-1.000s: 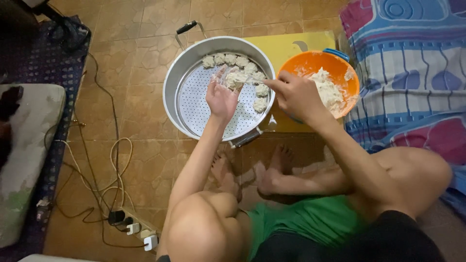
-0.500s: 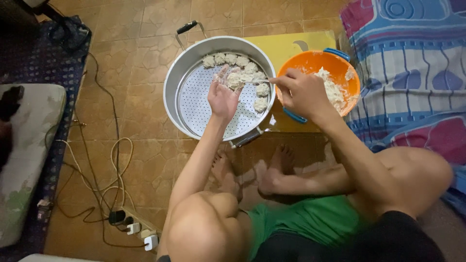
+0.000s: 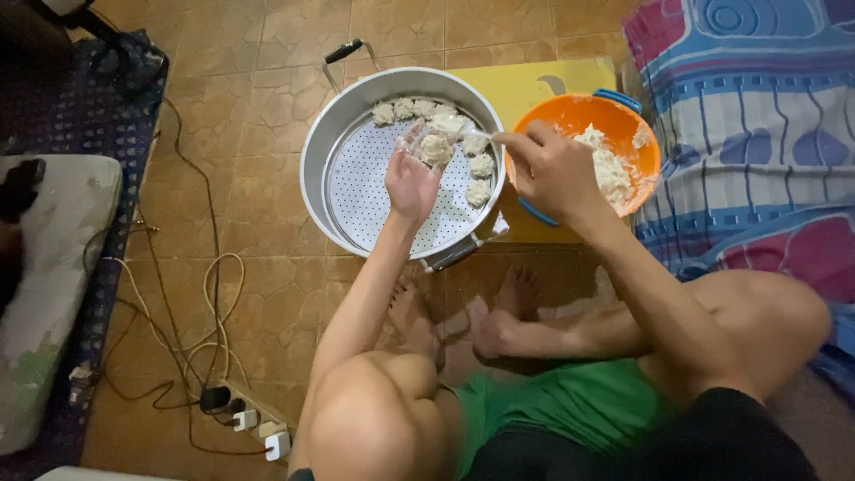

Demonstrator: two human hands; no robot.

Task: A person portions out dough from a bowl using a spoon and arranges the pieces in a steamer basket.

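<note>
My left hand is raised over a round metal steamer tray and cups a pale dumpling in its palm. My right hand grips a thin spoon whose tip touches that dumpling. Several finished dumplings lie along the tray's far and right rim. An orange bowl of white filling sits just right of the tray, under my right hand.
A yellow board lies under the bowl. A patterned blanket is at right. Power cables and a plug strip trail on the tiled floor at left, beside a cushion. My bare feet rest below the tray.
My right hand has moved left from the orange bowl to my left palm, bringing the spoon to the dumpling. My left hand has stayed over the tray.
</note>
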